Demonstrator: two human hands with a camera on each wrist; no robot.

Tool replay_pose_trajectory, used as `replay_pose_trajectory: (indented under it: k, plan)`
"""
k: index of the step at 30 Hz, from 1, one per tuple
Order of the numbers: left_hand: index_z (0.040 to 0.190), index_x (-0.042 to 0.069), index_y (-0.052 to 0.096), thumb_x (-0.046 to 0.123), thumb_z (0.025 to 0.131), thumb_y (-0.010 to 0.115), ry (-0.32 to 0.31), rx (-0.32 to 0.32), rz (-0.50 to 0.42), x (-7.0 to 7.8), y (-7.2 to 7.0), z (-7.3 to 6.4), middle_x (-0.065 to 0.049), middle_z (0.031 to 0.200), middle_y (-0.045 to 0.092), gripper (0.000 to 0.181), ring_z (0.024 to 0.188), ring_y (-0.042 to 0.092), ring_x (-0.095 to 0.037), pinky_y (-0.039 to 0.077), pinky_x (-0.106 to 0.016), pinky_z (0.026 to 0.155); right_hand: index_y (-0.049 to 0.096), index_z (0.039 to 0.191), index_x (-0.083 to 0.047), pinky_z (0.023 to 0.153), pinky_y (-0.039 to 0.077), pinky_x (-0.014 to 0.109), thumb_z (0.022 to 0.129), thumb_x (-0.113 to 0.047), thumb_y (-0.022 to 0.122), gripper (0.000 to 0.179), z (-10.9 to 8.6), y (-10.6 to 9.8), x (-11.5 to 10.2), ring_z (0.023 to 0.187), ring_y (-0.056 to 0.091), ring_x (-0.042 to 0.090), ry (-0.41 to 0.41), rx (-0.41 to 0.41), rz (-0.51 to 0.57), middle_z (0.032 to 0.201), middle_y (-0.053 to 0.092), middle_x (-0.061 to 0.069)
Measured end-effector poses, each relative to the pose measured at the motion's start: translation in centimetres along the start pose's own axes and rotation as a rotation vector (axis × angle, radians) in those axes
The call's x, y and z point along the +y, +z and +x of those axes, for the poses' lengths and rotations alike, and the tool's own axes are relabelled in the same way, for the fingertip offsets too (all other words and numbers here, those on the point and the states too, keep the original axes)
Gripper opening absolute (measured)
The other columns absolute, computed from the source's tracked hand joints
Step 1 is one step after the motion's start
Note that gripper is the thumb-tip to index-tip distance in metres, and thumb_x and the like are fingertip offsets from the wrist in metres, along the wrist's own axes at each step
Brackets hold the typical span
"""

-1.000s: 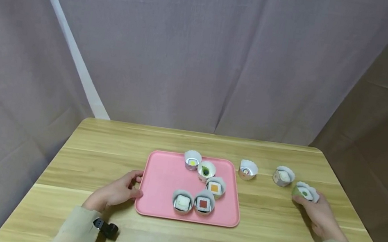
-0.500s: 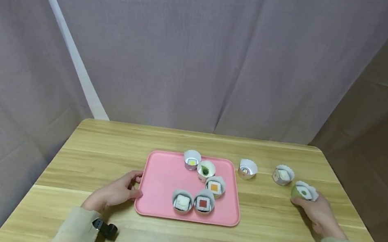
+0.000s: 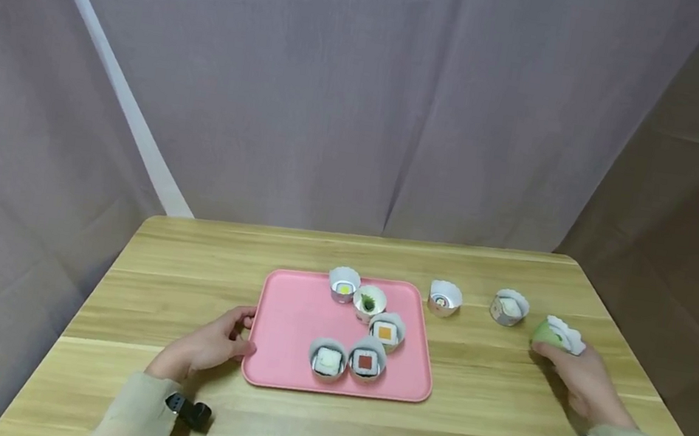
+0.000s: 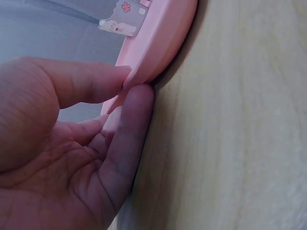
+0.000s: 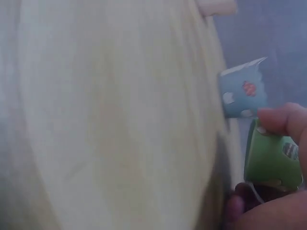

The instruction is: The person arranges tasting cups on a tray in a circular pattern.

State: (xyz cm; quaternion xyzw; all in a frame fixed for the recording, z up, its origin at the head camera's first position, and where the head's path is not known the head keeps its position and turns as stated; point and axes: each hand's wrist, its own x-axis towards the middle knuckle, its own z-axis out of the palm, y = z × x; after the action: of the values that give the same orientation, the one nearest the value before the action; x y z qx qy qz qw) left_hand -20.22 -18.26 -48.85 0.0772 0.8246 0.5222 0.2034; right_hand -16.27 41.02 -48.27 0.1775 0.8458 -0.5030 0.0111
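At the pink tray's (image 3: 286, 336) left edge, my left hand (image 3: 204, 343) pinches the rim; in the left wrist view the thumb lies on the inner side and a finger under the edge. My right hand (image 3: 591, 382), at the right of the table, grips a green paper baking cup (image 3: 545, 335) with a white scalloped rim, tilted a little. In the right wrist view the thumb and fingers are on opposite sides of that green cup's printed wall. A grey-blue baking cup (image 3: 507, 309) with a white piece inside stands just left of it.
Several baking cups stand on the tray's right half, including one with a red-centred white square (image 3: 366, 362) and one with an orange-centred square (image 3: 385, 331). Another cup (image 3: 444, 300) stands right of the tray. Grey curtains (image 3: 287, 90) hang behind the wooden table (image 3: 483, 415).
The green cup has tipped and shifted slightly up and right in my right hand. My left hand stays on the tray rim. The head view has turned a little.
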Motion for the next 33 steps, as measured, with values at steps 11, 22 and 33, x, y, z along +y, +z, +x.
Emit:
replay_pose_trajectory:
  k: [11, 22, 33]
  plan:
    - [0.145, 0.011, 0.04, 0.008, 0.089, 0.066, 0.003, 0.021, 0.032, -0.2, -0.1, 0.1, -0.007, 0.116, 0.047, 0.062, 0.099, 0.039, -0.025, 0.037, -0.038, 0.079, 0.028, 0.141, 0.007, 0.074, 0.041, 0.016, 0.092, -0.04, 0.064, 0.077, -2.3, 1.2, -3.9, 0.109, 0.045, 0.023, -0.167, 0.137, -0.028, 0.134, 0.039, 0.019]
    - [0.145, 0.012, 0.04, 0.01, 0.089, 0.068, -0.003, 0.024, 0.017, -0.1, 0.0, 0.0, -0.006, 0.118, 0.046, 0.062, 0.099, 0.039, -0.024, 0.037, -0.037, 0.079, 0.031, 0.14, 0.004, 0.082, 0.039, 0.017, 0.091, -0.029, 0.069, 0.07, -3.8, 6.1, -7.9, 0.113, 0.045, 0.024, -0.337, 0.076, -0.027, 0.131, 0.045, 0.02]
    - [0.145, 0.008, 0.039, 0.007, 0.088, 0.067, -0.004, 0.027, -0.003, 0.0, 0.1, -0.2, -0.008, 0.118, 0.045, 0.064, 0.098, 0.039, -0.025, 0.038, -0.036, 0.077, 0.037, 0.136, -0.003, 0.087, 0.046, 0.024, 0.085, -0.032, 0.075, 0.07, -5.6, 12.7, -11.7, 0.114, 0.053, 0.027, -0.393, -0.111, 0.06, 0.127, 0.051, 0.016]
